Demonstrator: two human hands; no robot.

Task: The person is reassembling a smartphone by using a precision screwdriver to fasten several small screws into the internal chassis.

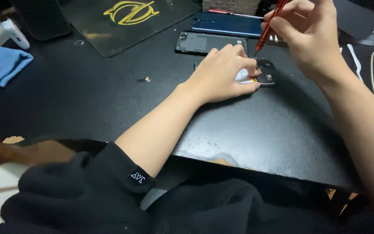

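With our left hand (224,73) pressed flat on the opened phone (265,71) near the bench (109,95) centre and our right hand (308,34) pinching the red screwdriver (268,26) above it, we judge a slipping tip could gouge the board.

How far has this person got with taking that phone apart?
Done: a back cover lies removed beside a blue phone. In hand: the left hand steadies the opened phone while the right hand works an orange screwdriver into it. Its inner parts remain in place.
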